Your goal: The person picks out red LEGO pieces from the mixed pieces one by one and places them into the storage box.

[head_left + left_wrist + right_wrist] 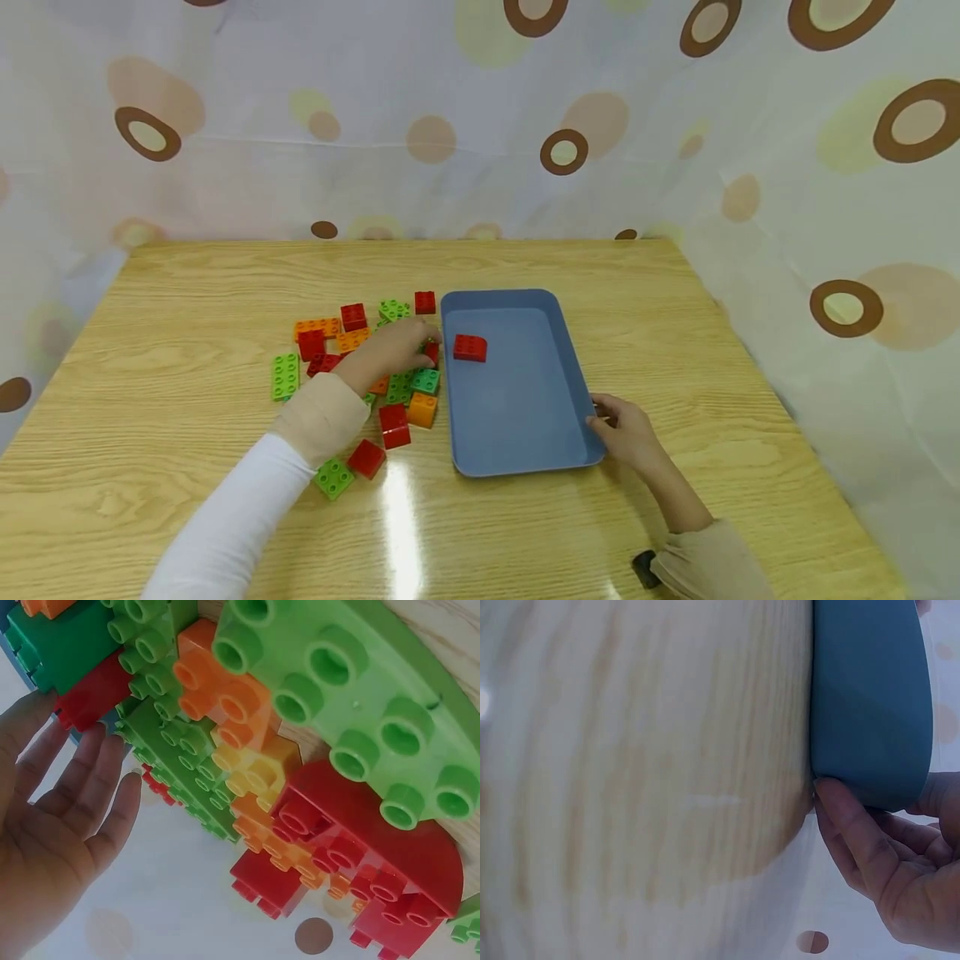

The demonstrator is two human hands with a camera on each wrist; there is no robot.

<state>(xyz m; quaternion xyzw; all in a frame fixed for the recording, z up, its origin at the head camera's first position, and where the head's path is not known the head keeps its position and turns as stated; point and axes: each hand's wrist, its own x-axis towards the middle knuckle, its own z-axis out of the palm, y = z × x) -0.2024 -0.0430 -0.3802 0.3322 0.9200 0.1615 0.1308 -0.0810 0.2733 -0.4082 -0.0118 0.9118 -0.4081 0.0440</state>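
A blue tray (517, 408) lies right of the table's middle, and one red brick (470, 347) sits in its far left part. Left of the tray is a pile of red, green and orange bricks (352, 350). My left hand (416, 344) reaches over this pile with its fingers fairly straight. Its fingertips touch a red brick (432, 352) beside the tray's left wall. In the left wrist view the left hand (67, 817) is open, with its fingertips at the red brick (94, 697). My right hand (611, 421) grips the tray's near right corner, and the right wrist view shows that right hand (885, 847) wrapped round the tray wall (870, 697).
Loose bricks lie near the pile: a long green one (285, 375), a red one (367, 457) and a green one (333, 477). A small black object (645, 568) lies by my right sleeve. A spotted curtain (480, 125) surrounds the wooden table (187, 333).
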